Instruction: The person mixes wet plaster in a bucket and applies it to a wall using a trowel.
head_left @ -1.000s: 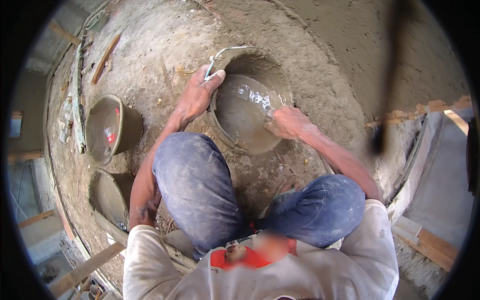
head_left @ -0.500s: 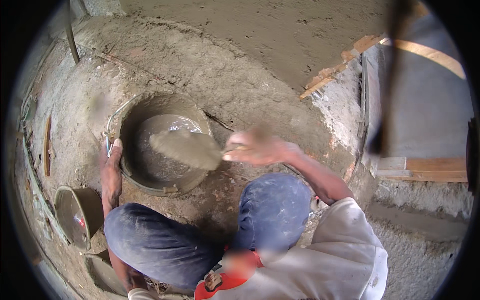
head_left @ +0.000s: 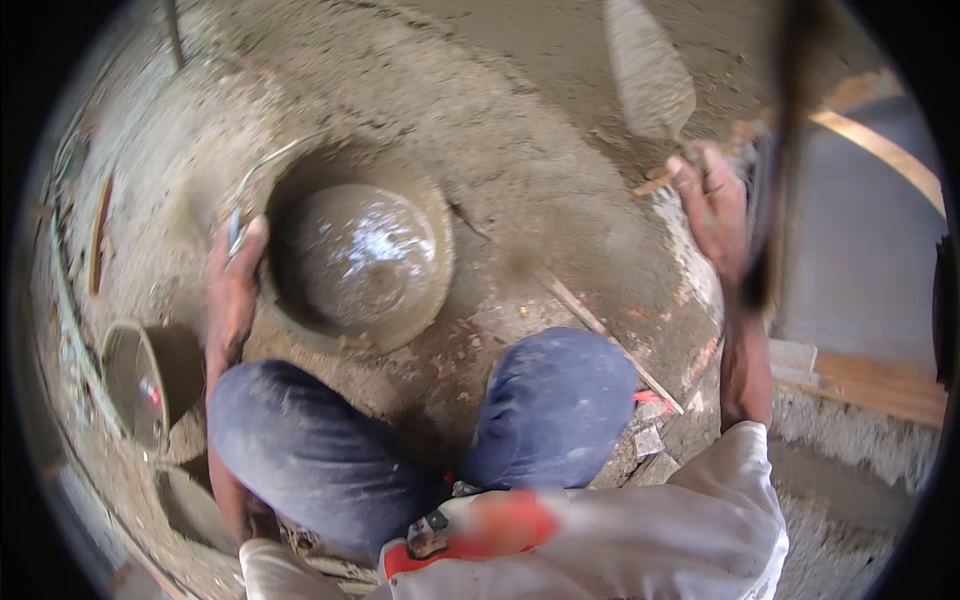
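Note:
A mortar-caked bucket (head_left: 436,285) stands before my knees, with wet grey cement mix (head_left: 345,235) inside it. My left hand (head_left: 232,290) grips its left rim, thumb on top, beside the wire handle (head_left: 262,165); most of those fingers are hidden behind the wall. Out to the far right, my right hand (head_left: 712,205) is closed round the handle of a trowel (head_left: 650,80). The trowel's long blade points away from me over wet mortar (head_left: 520,50) and is slightly blurred; whether it touches the mortar I cannot tell.
Two smaller buckets, one tilted (head_left: 160,385) and one partly hidden (head_left: 190,510), lie at my left. A thin wooden stick (head_left: 610,335) and rubble (head_left: 655,455) lie by my right knee. Farther right are a grey panel (head_left: 850,240) and wooden boards (head_left: 880,385).
My right hand has swung the trowel from above the bucket to the far right, over the mortar. The left hand stays on the rim. The view has shifted a little.

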Action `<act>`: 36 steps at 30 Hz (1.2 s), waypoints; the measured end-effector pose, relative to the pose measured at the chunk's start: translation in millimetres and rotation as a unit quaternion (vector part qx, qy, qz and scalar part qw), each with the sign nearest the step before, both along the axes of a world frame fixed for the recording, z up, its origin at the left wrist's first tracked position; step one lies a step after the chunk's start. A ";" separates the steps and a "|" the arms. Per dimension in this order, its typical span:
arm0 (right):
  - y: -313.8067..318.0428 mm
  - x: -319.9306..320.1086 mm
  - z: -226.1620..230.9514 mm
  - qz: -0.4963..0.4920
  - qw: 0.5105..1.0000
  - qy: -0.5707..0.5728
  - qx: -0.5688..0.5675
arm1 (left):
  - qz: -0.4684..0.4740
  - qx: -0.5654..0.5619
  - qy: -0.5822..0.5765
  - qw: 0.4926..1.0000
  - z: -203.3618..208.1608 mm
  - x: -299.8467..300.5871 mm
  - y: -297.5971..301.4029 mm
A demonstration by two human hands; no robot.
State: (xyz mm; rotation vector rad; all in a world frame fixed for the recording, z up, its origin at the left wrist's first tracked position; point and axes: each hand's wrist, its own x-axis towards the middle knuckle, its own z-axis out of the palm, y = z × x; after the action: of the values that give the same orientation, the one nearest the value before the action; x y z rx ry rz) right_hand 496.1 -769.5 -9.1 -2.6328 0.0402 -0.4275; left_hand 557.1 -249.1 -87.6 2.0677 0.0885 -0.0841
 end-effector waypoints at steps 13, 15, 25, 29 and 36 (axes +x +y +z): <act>229.7 63.1 -170.8 0.340 0.869 0.256 -0.252 | -0.058 0.027 0.047 0.997 6.0 6.9 -9.7; 236.9 59.8 -168.8 0.372 0.862 0.284 -0.196 | -0.064 0.020 0.056 0.996 0.2 8.7 -2.9; 204.6 36.5 -131.8 0.384 0.876 0.292 0.021 | 0.001 -0.072 0.000 0.997 -26.4 15.8 5.8; 177.9 34.4 -75.1 0.305 0.861 0.386 0.130 | 0.021 -0.093 0.026 0.995 -18.6 13.7 11.5; 13.7 65.3 -86.2 -0.049 0.891 0.395 0.219 | 0.001 -0.084 0.043 0.996 -27.9 27.1 6.3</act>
State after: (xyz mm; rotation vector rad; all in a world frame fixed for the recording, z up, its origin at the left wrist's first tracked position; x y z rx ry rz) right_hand 561.4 -755.8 -95.3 -2.1802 0.4720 0.5841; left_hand 584.2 -242.8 -115.5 1.8959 0.1323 -0.1731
